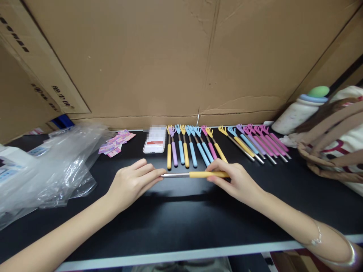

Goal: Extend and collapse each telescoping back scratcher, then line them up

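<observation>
A back scratcher with a yellow grip [198, 174] and a silver metal shaft is held level above the black table, between both hands. My left hand [132, 183] pinches the end of the metal shaft, and its fingers hide whatever is at that tip. The yellow grip is pinched by the thumb and fingers of my right hand [235, 179]. Just behind lies a row of back scratchers [193, 153] in yellow, purple, blue and pink, claws pointing away. Farther right, a second group of back scratchers [255, 141] lies slanted, their metal ends toward me.
Clear plastic bags [65, 162] are heaped at left. Beside them are small pink and purple cards [116, 142] and a phone [154, 145]. A white bottle [296, 113] and a fabric bag [331, 151] stand at right. A cardboard wall [155, 60] rises behind the table [181, 223].
</observation>
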The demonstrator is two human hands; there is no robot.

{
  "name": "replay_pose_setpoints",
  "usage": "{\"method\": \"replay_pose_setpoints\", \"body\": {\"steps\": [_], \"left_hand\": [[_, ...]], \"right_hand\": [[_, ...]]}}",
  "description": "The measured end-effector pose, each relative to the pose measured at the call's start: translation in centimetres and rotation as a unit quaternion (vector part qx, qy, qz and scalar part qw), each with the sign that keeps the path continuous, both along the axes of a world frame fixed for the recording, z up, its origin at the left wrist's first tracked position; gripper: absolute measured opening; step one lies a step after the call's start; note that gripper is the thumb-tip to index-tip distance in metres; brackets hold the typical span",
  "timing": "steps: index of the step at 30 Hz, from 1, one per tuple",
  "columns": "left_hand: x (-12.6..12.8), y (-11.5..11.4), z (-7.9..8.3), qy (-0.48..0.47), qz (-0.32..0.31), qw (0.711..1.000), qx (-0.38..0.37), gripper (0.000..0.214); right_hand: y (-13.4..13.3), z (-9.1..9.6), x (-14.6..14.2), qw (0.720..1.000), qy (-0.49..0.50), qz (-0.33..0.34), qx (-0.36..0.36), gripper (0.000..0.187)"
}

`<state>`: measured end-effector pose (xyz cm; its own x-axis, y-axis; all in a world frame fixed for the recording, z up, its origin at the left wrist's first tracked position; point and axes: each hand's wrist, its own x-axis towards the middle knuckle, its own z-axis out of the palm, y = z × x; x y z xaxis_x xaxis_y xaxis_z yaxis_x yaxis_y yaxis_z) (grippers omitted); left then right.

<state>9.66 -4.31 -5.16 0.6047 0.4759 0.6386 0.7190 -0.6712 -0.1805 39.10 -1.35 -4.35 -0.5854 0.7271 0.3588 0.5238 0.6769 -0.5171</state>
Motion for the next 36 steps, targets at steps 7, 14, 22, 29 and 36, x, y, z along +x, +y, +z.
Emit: {"method": "replay_pose_setpoints", "body": {"steps": [7,14,22,29,36], "left_hand": [[0.3,0.1,0.2,-0.016,-0.017,1.000,-0.013,0.021],[0.6,0.3,0.5,-0.017,-0.002,1.000,-0.008,0.016],[0.9,1.2,0.9,-0.012,0.009,1.000,0.022,0.014],[1.4,1.7,1.6,0.000,0.036,0.995,0.089,0.013],[1.8,2.0,1.7,0.011,0.023,0.990,0.140,0.010]], "right_hand": [[0.1,-0.3,0.0,0.992,0.002,0.025,0.120,0.009],[0.6,-0.3,-0.1,0.981,0.006,0.020,0.192,0.013],[2.2,-0.1,0.2,0.997,0.004,0.007,0.071,0.018],[2.6,0.8,0.4,0.998,0.024,-0.001,-0.062,0.026],[3.1,1.9,0.3,0.928,0.060,0.044,-0.364,0.032]]}}
